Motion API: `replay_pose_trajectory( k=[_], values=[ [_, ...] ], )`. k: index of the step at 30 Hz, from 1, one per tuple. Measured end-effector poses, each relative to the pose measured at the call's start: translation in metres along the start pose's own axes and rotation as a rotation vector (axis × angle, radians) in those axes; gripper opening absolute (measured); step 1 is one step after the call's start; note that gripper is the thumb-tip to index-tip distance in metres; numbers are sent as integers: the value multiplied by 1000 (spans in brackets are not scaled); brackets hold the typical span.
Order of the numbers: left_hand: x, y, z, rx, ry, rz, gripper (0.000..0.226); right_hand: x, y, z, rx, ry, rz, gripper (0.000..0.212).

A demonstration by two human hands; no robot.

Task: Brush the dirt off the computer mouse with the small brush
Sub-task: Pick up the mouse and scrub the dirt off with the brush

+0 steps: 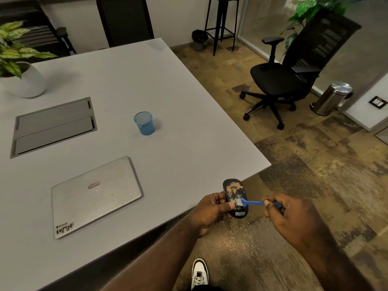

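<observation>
A black computer mouse [233, 191] with brownish dirt on its back is held just off the table's near right edge, above the carpet. My left hand [211, 212] grips it from the left, thumb across its lower part. My right hand [287, 217] pinches the handle of a small blue brush [253, 202], whose pale bristles rest on the lower middle of the mouse. A white label shows at the mouse's near end. Fine dirt specks lie on the carpet [235, 240] below.
On the grey table [178, 122] lie a closed silver laptop [95, 196], a blue mesh cup [144, 123], a recessed cable hatch [53, 127] and a potted plant [19, 66]. A black office chair [294, 74], a steel bin [331, 97] and my shoe [199, 274] stand on the carpet.
</observation>
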State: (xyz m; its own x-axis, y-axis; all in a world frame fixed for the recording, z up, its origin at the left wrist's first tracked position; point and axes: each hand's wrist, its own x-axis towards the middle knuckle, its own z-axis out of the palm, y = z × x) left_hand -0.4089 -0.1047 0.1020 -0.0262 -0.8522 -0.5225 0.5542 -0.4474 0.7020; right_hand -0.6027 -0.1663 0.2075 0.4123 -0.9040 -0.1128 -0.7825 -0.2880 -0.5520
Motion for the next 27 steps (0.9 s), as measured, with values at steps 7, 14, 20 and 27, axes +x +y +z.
replay_pose_trajectory(
  k=[7, 14, 20, 27],
  values=[
    [4, -2, -2, -33, 17, -2, 22, 1, 5, -4, -39, -29, -15, 11],
    [3, -1, 1, 4, -33, -20, 26, 9, 4, -6, 42, 79, -9, 16],
    [2, -2, 7, 31, -54, -14, 29, 19, 7, -6, -24, 128, 94, 18],
    [0, 2, 11, 46, -55, -22, 26, 17, 1, 1, -13, 78, 53, 14]
  ],
)
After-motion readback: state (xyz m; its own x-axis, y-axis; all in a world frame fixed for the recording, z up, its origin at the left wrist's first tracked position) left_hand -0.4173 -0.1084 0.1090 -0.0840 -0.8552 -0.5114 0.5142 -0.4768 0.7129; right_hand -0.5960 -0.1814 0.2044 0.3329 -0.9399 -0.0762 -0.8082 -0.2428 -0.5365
